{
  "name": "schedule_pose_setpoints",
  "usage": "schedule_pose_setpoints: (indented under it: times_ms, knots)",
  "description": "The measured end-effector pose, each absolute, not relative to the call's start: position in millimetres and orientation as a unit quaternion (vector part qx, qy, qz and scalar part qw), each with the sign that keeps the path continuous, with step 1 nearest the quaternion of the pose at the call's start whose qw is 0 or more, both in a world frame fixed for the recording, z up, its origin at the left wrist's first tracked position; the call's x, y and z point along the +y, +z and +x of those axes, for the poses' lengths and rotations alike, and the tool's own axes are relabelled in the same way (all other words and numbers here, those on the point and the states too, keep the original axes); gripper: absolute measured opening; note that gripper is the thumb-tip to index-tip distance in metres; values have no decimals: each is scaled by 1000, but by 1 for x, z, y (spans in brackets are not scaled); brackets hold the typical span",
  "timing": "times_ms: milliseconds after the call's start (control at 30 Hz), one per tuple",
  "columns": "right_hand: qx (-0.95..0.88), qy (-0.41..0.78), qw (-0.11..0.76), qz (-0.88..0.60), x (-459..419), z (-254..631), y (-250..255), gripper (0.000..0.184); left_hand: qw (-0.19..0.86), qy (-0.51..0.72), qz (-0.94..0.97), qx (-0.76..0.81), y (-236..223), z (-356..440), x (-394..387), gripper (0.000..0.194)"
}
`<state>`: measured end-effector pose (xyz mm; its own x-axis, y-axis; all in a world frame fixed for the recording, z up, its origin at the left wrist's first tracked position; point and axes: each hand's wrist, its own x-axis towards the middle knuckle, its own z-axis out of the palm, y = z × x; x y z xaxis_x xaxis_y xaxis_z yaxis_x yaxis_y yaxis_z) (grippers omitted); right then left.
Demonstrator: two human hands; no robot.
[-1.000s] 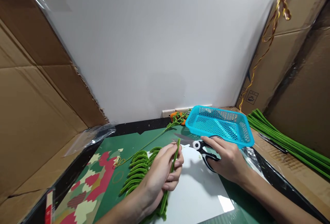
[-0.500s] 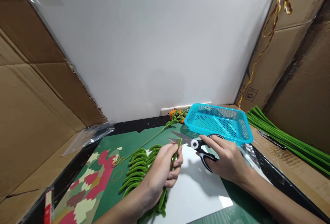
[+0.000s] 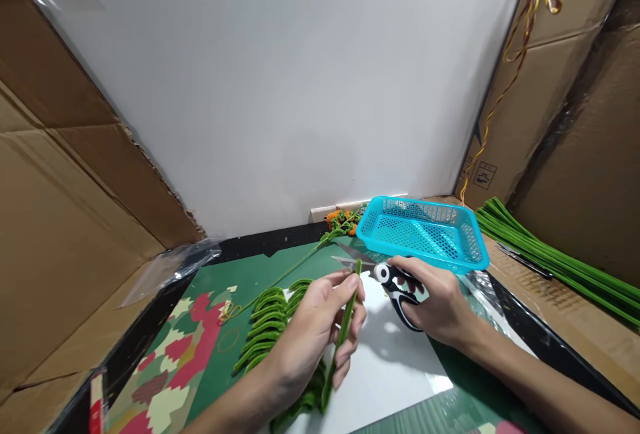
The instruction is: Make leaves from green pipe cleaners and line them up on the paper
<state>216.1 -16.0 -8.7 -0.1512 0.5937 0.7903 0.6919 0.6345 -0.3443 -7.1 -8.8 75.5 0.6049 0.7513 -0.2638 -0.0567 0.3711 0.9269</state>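
So your left hand (image 3: 320, 317) is closed on a fuzzy green strip (image 3: 344, 334), pinching it near the top between thumb and fingers, with the strip tilted and its tip poking up past them. Your right hand (image 3: 443, 297) is gripping the black-and-white scissors (image 3: 399, 291), fingers in the handles and blades pointing left. The blades are a bit apart, right at the strip's tip, but I can't tell if they're actually touching it.

Under your hands there's a white sheet (image 3: 395, 371) lying on a green mat (image 3: 300, 267). A bunch of curved green pieces (image 3: 265, 327) sits in rows beside your left hand, partly hidden by it. Further left you've got a thin rubber band (image 3: 229, 340) on the mat, plus a red, green and cream camo-looking patch (image 3: 177, 354).

Past the scissors is a blue mesh basket (image 3: 423, 262), with some orange flowers (image 3: 341, 219) just to its left on a long green stem (image 3: 295, 267). Off to the right, a bundle of long green strips (image 3: 560, 263) lies on cardboard, with a thin dark tool (image 3: 530, 266) next to it.
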Motion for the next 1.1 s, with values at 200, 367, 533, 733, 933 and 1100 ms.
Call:
schedule_pose_setpoints:
  times_ms: [200, 367, 533, 733, 933, 1100]
  knots:
    - [-762, 43, 491, -420, -24, 201, -12, 45, 771, 272, 483, 312, 86, -4, -23, 30]
    - [-749, 112, 514, -403, -31, 187, -12, 50, 749, 312, 476, 338, 92, 1, -34, 30]
    - [-725, 182, 532, -399, -32, 178, -17, 64, 774, 326, 429, 331, 92, 1, -39, 23]
    - [-722, 239, 522, -386, -33, 176, -22, 54, 785, 300, 433, 326, 88, 2, -40, 27]
    - [-715, 296, 492, -399, -36, 174, -27, 38, 781, 307, 438, 324, 77, 7, -37, 33]
    - [-711, 310, 481, -408, -39, 167, -28, 19, 777, 316, 448, 309, 72, 14, -38, 37]
